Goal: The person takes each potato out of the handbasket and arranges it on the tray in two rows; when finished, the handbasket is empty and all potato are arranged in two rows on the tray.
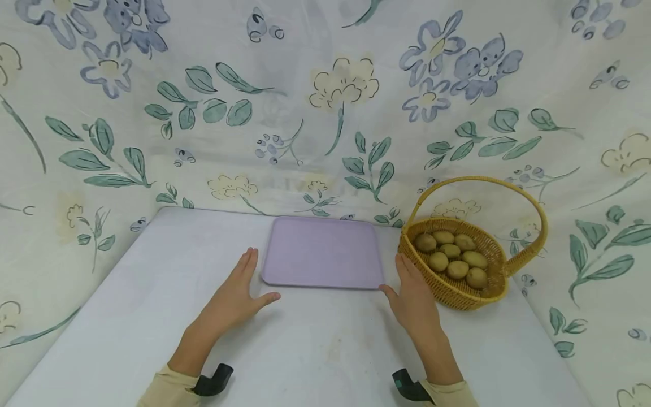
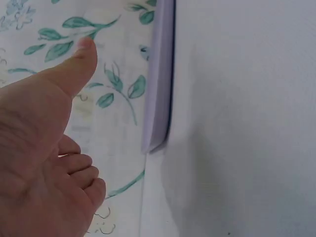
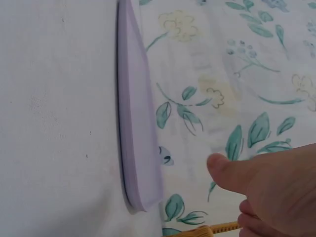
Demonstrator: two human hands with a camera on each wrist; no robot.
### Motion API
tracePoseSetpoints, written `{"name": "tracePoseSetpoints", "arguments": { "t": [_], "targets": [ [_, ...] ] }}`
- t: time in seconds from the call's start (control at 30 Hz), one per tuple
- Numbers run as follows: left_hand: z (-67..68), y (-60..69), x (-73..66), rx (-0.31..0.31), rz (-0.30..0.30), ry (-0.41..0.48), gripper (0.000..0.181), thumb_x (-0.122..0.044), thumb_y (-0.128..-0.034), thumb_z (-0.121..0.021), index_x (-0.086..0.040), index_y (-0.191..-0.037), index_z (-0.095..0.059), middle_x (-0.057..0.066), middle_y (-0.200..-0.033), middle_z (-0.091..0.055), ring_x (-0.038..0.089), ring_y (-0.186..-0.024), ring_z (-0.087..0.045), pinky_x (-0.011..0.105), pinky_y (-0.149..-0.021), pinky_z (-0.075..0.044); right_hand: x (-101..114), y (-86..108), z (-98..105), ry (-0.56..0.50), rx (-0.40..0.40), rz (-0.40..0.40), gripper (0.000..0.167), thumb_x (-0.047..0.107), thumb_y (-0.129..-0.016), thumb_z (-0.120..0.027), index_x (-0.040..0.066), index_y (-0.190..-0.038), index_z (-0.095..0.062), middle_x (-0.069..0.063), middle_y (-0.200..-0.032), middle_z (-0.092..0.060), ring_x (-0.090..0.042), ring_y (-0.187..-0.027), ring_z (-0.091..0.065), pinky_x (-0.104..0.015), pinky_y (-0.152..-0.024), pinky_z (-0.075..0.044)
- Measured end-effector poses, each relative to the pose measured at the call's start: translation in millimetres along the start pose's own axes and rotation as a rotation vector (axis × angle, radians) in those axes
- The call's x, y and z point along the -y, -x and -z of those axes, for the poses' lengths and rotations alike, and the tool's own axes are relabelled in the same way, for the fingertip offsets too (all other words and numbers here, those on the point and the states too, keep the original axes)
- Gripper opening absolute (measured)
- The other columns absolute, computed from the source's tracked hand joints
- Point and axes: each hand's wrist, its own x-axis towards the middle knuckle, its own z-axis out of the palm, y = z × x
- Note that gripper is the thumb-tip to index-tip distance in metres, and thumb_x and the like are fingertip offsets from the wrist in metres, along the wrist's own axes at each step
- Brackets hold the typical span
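Note:
A flat lavender tray [image 1: 322,252] with a low rim lies toward the back of the white table, bare on top. My left hand [image 1: 231,302] is held just off its near left corner, fingers extended and thumb apart, holding nothing. On the other side, my right hand [image 1: 414,299] hovers between the tray and a yellow wicker basket [image 1: 463,299], its fingers also straight. Several brownish potatoes [image 1: 458,269] sit inside that basket. Each wrist view shows the tray edge [image 2: 160,74] or tray side [image 3: 140,113] apart from the thumb.
A tall arched handle [image 1: 478,180] rises over the basket. Floral cloth [image 1: 305,45] hangs behind the white table [image 1: 315,345] and along both sides. Dark wrist mounts [image 1: 213,381] stick out inward from the sleeves.

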Motion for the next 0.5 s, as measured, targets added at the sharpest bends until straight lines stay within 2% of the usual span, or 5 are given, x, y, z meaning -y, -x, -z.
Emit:
{"name": "tracePoseSetpoints", "arguments": {
  "t": [0.13,0.27,0.37,0.47,0.5],
  "targets": [
    [-0.6,-8.0,5.7,-0.015,0.048,0.099,0.115,-0.046,-0.0856,-0.081,0.002,-0.163,-0.010,0.024,-0.169,-0.017,0.046,-0.154,-0.021,0.061,-0.125,-0.025,1,-1.6,6,-0.050,-0.044,-0.022,0.069,0.020,-0.095,-0.073,-0.002,-0.153,-0.042,-0.023,-0.157,-0.044,-0.044,-0.144,-0.043,-0.057,-0.116,-0.042],
    [-4.1,-15.6,12.0,-0.033,0.095,0.158,0.111,-0.045,-0.0841,-0.082,-0.002,-0.163,-0.017,0.026,-0.165,-0.026,0.048,-0.148,-0.035,0.060,-0.120,-0.036,0,-5.1,9,-0.101,-0.086,-0.045,0.062,0.019,-0.094,-0.075,-0.001,-0.148,-0.051,-0.020,-0.151,-0.053,-0.040,-0.141,-0.049,-0.054,-0.114,-0.045],
    [-7.7,-20.9,18.1,-0.039,0.123,0.215,0.110,-0.046,-0.0839,-0.082,-0.005,-0.163,-0.018,0.024,-0.165,-0.028,0.047,-0.144,-0.041,0.058,-0.116,-0.042,-2,-8.3,11,-0.121,-0.120,-0.046,0.059,0.020,-0.092,-0.077,0.000,-0.144,-0.056,-0.017,-0.146,-0.058,-0.038,-0.137,-0.054,-0.053,-0.112,-0.048],
    [-11.6,-25.7,23.6,-0.037,0.128,0.268,0.112,-0.046,-0.0835,-0.082,-0.004,-0.163,-0.017,0.023,-0.166,-0.026,0.046,-0.145,-0.041,0.054,-0.115,-0.044,-4,-10.6,13,-0.140,-0.151,-0.056,0.059,0.023,-0.089,-0.081,0.003,-0.140,-0.061,-0.016,-0.137,-0.064,-0.038,-0.125,-0.063,-0.053,-0.103,-0.056],
    [-13.2,-27.4,25.1,-0.035,0.128,0.286,0.112,-0.046,-0.0838,-0.082,-0.003,-0.163,-0.016,0.022,-0.166,-0.025,0.045,-0.145,-0.040,0.053,-0.116,-0.043,-5,-11.0,14,-0.146,-0.158,-0.064,0.058,0.024,-0.088,-0.082,0.005,-0.140,-0.062,-0.017,-0.134,-0.066,-0.039,-0.113,-0.070,-0.050,-0.095,-0.060]
  ]
}}
